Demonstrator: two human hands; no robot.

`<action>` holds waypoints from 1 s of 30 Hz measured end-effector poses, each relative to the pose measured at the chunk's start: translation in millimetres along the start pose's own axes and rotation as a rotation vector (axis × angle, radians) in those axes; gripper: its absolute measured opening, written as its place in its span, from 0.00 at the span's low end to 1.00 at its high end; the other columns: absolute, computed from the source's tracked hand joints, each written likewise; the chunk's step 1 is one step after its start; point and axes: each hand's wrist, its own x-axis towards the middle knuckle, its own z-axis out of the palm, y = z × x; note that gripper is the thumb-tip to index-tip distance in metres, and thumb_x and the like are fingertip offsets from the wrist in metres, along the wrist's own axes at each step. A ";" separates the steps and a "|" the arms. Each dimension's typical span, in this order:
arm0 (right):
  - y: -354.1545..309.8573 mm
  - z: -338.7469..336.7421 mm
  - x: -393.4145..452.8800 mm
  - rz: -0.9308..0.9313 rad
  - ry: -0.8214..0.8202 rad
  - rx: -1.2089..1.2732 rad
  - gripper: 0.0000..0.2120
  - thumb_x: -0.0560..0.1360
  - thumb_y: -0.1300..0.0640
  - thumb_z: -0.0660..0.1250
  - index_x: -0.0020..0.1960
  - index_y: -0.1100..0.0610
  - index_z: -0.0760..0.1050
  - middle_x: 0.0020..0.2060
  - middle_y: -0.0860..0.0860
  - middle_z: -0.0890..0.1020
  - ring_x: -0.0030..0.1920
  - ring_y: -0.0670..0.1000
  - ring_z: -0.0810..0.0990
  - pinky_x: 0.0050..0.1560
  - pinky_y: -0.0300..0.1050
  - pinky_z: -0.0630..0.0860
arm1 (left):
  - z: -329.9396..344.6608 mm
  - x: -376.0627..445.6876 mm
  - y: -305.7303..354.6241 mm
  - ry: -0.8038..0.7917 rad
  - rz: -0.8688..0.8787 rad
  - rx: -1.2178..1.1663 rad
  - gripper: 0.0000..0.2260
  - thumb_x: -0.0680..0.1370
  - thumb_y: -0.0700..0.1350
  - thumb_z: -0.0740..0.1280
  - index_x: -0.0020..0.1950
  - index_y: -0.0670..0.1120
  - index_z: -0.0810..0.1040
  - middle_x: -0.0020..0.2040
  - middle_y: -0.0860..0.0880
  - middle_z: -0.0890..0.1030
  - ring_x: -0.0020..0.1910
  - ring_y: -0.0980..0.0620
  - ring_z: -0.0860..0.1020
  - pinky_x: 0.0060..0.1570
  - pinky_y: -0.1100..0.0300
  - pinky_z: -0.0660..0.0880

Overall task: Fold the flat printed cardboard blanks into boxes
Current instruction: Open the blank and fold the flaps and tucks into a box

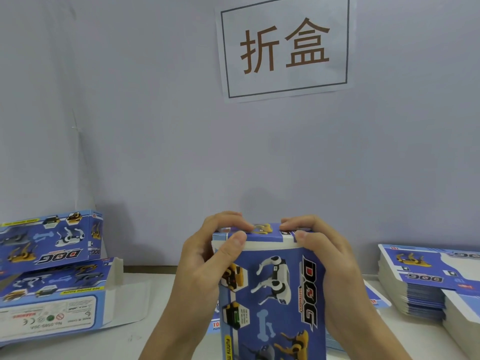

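The person is holding one box (272, 294) upright between both hands, near the middle of the table (161, 333). The left hand (205, 263) is gripping the box's left side, its thumb pressing on the front edge just under the top flap (262, 231) and its fingers curling over that flap. The right hand (324, 258) is doing the same on the other side, the thumb touching the white folded edge and the fingers bending over the top. So both hands are closed around the box, and the flap seems to be going down into place under the fingertips; I judge this box is nearly finished at this end. Its lower end is out of view.

Well apart from the left fingers, two folded boxes (52, 268) are lying one behind the other; the nearer one is showing an open white flap, so it may be not fully closed. Well apart from the right fingers, a thick stack of flat blanks (420, 279) is waiting, so much work is remaining.

The cardboard is looking thin and stiff, smooth and a little glossy, printed blue with toy dogs, white on the inner side. The edges are sharp and straight. Behind the fingers a paper sign (284, 48) is hanging on the wall.
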 end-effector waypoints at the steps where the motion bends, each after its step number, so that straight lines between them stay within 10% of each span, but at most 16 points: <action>1: 0.5 -1.6 0.5 0.008 -0.007 0.007 0.07 0.64 0.49 0.71 0.40 0.51 0.81 0.43 0.50 0.86 0.39 0.58 0.87 0.30 0.42 0.81 | -0.1 0.7 0.1 0.003 -0.006 -0.004 0.15 0.68 0.57 0.76 0.47 0.49 0.84 0.58 0.53 0.81 0.57 0.43 0.83 0.40 0.51 0.83; 11: -2.2 -10.6 -1.8 0.025 -0.129 0.080 0.07 0.66 0.50 0.70 0.44 0.49 0.80 0.42 0.51 0.86 0.40 0.58 0.87 0.33 0.46 0.81 | -0.9 -2.2 -5.8 -0.110 0.045 0.100 0.20 0.67 0.61 0.78 0.52 0.50 0.85 0.66 0.56 0.76 0.67 0.48 0.77 0.44 0.50 0.83; 14: -1.3 -13.6 -4.1 -0.080 -0.118 -0.037 0.18 0.66 0.40 0.76 0.54 0.44 0.81 0.56 0.43 0.84 0.52 0.58 0.86 0.46 0.54 0.84 | 1.6 -1.9 -8.8 -0.065 0.107 0.146 0.10 0.72 0.51 0.73 0.51 0.50 0.86 0.63 0.58 0.78 0.65 0.51 0.78 0.42 0.53 0.84; 18: 2.2 -11.7 -4.7 -0.130 -0.002 -0.150 0.24 0.59 0.30 0.77 0.42 0.47 0.86 0.65 0.39 0.77 0.65 0.55 0.79 0.52 0.61 0.81 | 4.7 -1.7 -12.2 -0.031 0.146 0.211 0.09 0.69 0.49 0.71 0.47 0.52 0.88 0.63 0.59 0.80 0.64 0.55 0.78 0.43 0.52 0.84; 23: 0.7 -9.6 -3.3 -0.117 -0.026 -0.136 0.11 0.66 0.41 0.74 0.44 0.46 0.86 0.61 0.41 0.81 0.61 0.55 0.82 0.49 0.54 0.83 | -3.3 -0.8 -12.5 -0.015 0.178 0.248 0.06 0.73 0.53 0.75 0.48 0.56 0.87 0.62 0.57 0.81 0.62 0.52 0.80 0.40 0.49 0.84; 27: -4.0 -2.9 -1.9 -0.267 0.197 -0.303 0.11 0.72 0.41 0.67 0.53 0.40 0.81 0.55 0.41 0.83 0.60 0.47 0.80 0.64 0.56 0.74 | -17.6 5.5 -10.1 0.355 0.350 0.282 0.06 0.73 0.51 0.71 0.46 0.56 0.87 0.40 0.54 0.84 0.33 0.60 0.80 0.31 0.71 0.75; 30: -13.1 0.3 -1.8 -0.383 0.307 -0.364 0.06 0.73 0.51 0.65 0.43 0.47 0.81 0.37 0.43 0.81 0.39 0.44 0.78 0.41 0.41 0.74 | -35.4 12.0 -12.9 0.772 0.253 0.017 0.03 0.72 0.56 0.70 0.42 0.60 0.83 0.34 0.56 0.82 0.31 0.60 0.78 0.30 0.66 0.76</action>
